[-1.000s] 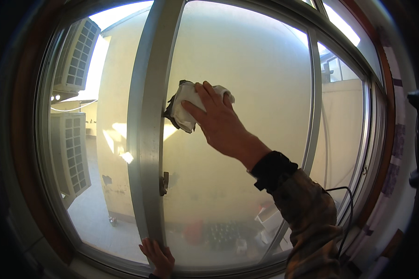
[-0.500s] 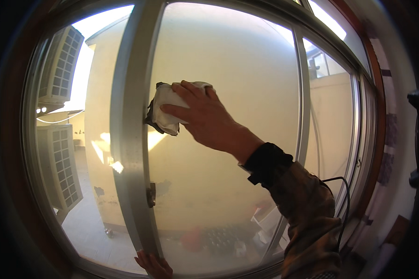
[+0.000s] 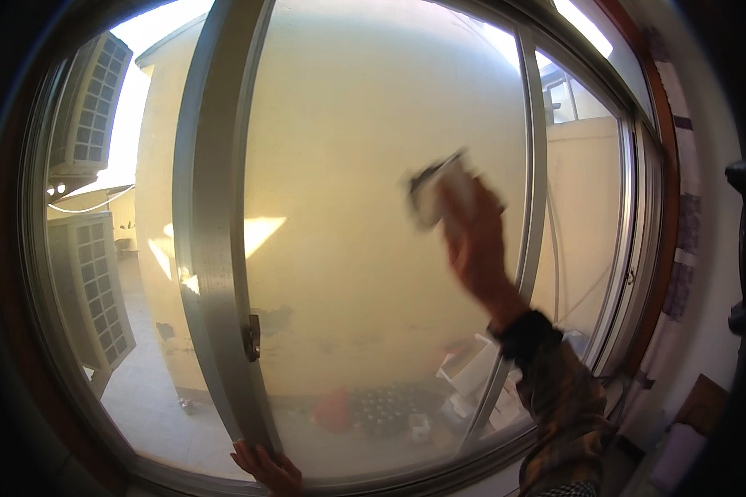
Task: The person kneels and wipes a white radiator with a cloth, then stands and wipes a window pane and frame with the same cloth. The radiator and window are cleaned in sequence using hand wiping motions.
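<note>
My right hand is closed on a folded white cloth with a dark edge, both blurred by motion. It holds the cloth up at the right half of the large window pane; whether the cloth touches the glass I cannot tell. The sleeve is dark plaid with a black cuff. At the bottom, my left hand rests against the lower end of the metal window stile, fingers stretched out and holding nothing. A small latch sits on that stile.
Another upright bar bounds the pane on the right. Through the glass appear a pale yellow wall, air-conditioner units at the left, and white boxes low down. A patterned curtain hangs at the far right.
My right hand has swept the cloth rightward from beside the stile to the pane's right half. My left hand stays low at the stile. The view has shifted slightly.
</note>
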{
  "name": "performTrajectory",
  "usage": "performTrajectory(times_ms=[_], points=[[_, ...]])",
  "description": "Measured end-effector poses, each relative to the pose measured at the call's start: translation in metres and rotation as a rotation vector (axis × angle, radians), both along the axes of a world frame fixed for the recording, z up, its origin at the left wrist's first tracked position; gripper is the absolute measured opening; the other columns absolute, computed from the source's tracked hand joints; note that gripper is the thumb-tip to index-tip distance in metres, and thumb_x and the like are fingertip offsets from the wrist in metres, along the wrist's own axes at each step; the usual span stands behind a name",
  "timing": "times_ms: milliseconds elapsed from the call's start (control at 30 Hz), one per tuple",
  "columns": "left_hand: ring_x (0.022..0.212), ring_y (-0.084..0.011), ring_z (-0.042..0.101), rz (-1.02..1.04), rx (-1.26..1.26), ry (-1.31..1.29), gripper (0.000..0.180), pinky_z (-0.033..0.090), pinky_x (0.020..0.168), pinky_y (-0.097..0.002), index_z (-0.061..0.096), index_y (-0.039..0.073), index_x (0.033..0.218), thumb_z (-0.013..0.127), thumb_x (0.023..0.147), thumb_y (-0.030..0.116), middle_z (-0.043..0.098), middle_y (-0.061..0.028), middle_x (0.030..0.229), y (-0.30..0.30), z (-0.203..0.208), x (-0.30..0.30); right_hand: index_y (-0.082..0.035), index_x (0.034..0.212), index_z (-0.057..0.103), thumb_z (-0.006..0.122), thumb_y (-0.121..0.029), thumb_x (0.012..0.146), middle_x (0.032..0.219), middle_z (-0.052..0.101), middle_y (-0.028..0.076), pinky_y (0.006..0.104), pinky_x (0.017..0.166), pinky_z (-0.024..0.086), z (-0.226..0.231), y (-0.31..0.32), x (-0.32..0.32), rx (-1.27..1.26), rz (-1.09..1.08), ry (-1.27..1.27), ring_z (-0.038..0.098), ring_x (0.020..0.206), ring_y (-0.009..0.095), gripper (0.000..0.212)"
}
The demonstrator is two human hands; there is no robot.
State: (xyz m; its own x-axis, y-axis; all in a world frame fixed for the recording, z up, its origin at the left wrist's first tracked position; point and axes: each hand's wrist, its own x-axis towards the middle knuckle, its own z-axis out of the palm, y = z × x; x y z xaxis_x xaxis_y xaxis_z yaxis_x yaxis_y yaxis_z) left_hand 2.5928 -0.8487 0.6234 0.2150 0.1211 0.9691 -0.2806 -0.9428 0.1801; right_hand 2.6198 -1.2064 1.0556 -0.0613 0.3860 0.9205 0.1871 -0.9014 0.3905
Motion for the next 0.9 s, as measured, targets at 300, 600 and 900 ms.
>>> performTrajectory(times_ms=[300,600,900], points=[[0.15,-0.0564,0.018,-0.031,0.012,0.01,0.058,0.013,0.118,-0.0723,0.026,-0.002,0.156,0.046,0.106,0.02,0.02,-0.0359,0.161,0.003,-0.004,-0.001,-0.013,0.149,0.051,0.063,-0.011,0.097,0.143,0.053,0.024,0.0505,0.107,0.044,0.043,-0.107,0.01,0.24,-0.039,-0.19,0.052,0.13,0.045,0.053],[0.148,-0.0566,0.023,-0.016,-0.004,-0.003,0.058,0.014,0.116,-0.0737,0.03,-0.001,0.153,0.048,0.101,0.014,0.023,-0.0389,0.158,-0.002,-0.004,-0.002,-0.011,0.146,0.056,0.064,-0.004,0.086,0.153,0.04,0.033,0.0615,0.114,0.032,-0.133,0.017,-0.023,0.022,0.06,0.241,0.04,0.142,0.05,0.061],[0.148,-0.0564,0.022,-0.013,0.002,-0.014,0.061,0.013,0.117,-0.0737,0.028,0.0,0.155,0.05,0.1,0.015,0.023,-0.0375,0.159,0.002,-0.013,0.005,-0.014,0.149,0.052,0.069,-0.006,0.088,0.145,0.049,0.029,0.0558,0.107,0.04,-0.005,-0.041,0.014,0.314,0.056,-0.14,0.05,0.133,0.046,0.064]])
